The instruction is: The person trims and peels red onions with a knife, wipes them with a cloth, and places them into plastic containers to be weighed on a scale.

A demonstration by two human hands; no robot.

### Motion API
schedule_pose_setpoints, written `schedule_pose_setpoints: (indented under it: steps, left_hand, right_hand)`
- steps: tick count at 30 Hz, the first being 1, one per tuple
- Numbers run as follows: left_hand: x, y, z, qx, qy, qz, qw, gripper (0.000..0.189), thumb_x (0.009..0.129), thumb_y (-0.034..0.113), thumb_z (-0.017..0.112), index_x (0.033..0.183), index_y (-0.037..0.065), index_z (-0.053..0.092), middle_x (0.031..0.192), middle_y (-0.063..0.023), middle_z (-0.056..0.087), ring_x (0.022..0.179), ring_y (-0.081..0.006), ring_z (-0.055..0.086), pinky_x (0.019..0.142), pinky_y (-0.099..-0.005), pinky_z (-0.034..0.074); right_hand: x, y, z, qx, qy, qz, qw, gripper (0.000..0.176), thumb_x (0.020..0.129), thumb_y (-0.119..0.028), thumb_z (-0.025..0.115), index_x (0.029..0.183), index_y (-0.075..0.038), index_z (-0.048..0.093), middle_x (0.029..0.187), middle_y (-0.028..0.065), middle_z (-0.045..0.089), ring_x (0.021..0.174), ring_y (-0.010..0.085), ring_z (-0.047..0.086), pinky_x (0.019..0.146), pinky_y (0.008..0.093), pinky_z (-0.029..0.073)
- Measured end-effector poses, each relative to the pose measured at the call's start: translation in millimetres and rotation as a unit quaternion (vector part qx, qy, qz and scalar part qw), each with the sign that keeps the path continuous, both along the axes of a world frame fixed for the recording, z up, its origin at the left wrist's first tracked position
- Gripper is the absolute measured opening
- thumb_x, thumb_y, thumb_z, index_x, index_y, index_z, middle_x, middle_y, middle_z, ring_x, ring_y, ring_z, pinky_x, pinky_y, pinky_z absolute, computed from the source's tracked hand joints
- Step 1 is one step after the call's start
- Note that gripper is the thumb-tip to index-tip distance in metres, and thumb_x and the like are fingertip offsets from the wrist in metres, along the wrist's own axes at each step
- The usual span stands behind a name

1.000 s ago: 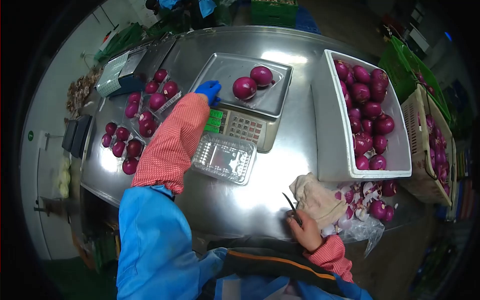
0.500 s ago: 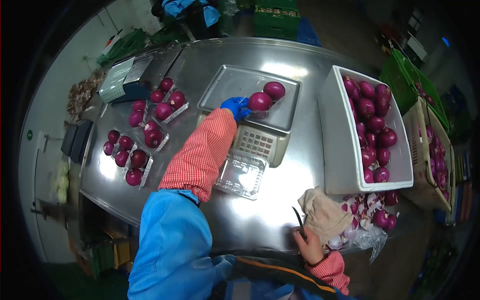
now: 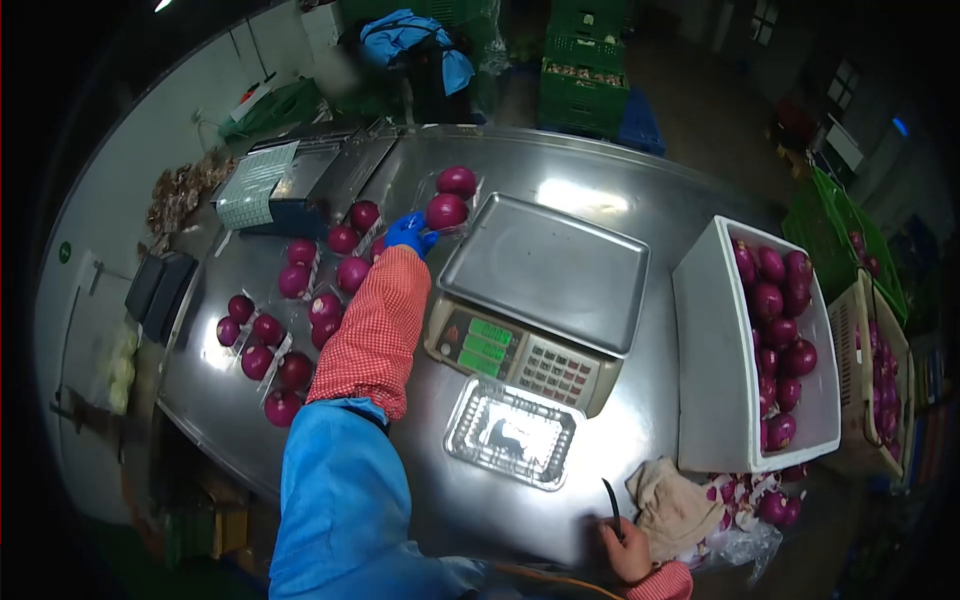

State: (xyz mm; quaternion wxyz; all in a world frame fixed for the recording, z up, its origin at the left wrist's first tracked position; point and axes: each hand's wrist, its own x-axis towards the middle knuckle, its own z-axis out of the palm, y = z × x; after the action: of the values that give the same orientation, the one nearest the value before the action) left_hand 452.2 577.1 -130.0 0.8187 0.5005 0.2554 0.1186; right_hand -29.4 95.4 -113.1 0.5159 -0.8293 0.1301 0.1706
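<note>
Gripping a clear tray at its near left corner, the gloved left hand held it low, by the side of the two purple onions inside, presumably so the pair would not roll. The tray was toward the far edge of the desk, left of its middle and just beside the scale pan; whether its base touched the metal could not be told. Between it and the left edge, other onion packs lay close together, perhaps to save room. On the near side of the scale, whose lit display faced the person, probably for easy reading, sat an open container. By the near edge, right of the middle, the bare right hand was curled around a knife, its blade angled away, likely for safety. Beside it lay a cloth; toward the right edge stood a white foam box of loose onions.
</note>
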Motion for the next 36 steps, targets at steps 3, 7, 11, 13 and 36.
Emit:
schedule_pose_setpoints:
  steps: [3,7,11,13,36]
  left_hand:
    - [34,39,-33,0.551,0.089,-0.133,0.819,0.057,0.088,0.033,0.071,0.135,0.004,0.054,0.138,-0.0135,0.055,0.127,-0.0249,0.053,0.111,-0.0339,0.039]
    - [52,38,-46,0.722,0.239,-0.203,0.617,0.065,0.09,0.047,0.065,0.138,0.005,0.051,0.144,-0.0142,0.05,0.133,-0.0257,0.047,0.116,-0.0349,0.033]
    - [65,30,-64,0.598,0.239,-0.189,0.742,0.057,0.092,0.039,0.061,0.138,0.006,0.05,0.137,-0.0139,0.052,0.123,-0.0236,0.05,0.106,-0.0338,0.037]
    - [62,19,-66,0.515,0.219,-0.155,0.814,0.052,0.094,0.033,0.059,0.137,0.005,0.05,0.131,-0.0134,0.054,0.116,-0.0217,0.052,0.1,-0.0326,0.04]
    - [-376,-229,72,0.737,0.017,-0.381,0.558,0.031,0.095,0.034,0.052,0.098,0.009,0.07,0.091,-0.0183,0.069,0.087,-0.0392,0.065,0.078,-0.0488,0.051]
  right_hand:
    - [3,0,-10,-0.042,-0.031,-0.003,0.999,0.02,0.091,-0.018,0.066,0.1,-0.001,0.069,0.07,0.0037,0.064,0.065,0.0107,0.057,0.061,0.0281,0.046]
    - [25,9,25,-0.095,0.057,0.02,0.994,0.034,0.095,-0.034,0.059,0.112,-0.006,0.069,0.104,0.0237,0.069,0.106,0.0391,0.06,0.102,0.0459,0.039]
    - [32,13,26,-0.186,0.027,0.055,0.981,0.036,0.096,-0.036,0.056,0.112,-0.006,0.069,0.102,0.0236,0.069,0.102,0.0409,0.061,0.103,0.0484,0.038]
    - [40,20,37,-0.203,0.043,0.06,0.976,0.037,0.096,-0.037,0.055,0.113,-0.007,0.069,0.103,0.024,0.068,0.103,0.0419,0.061,0.104,0.0492,0.037]
    - [10,-71,14,-0.198,-0.207,0.072,0.955,0.023,0.088,-0.026,0.063,0.092,-0.004,0.065,0.084,0.0184,0.066,0.082,0.0386,0.064,0.073,0.0464,0.05]
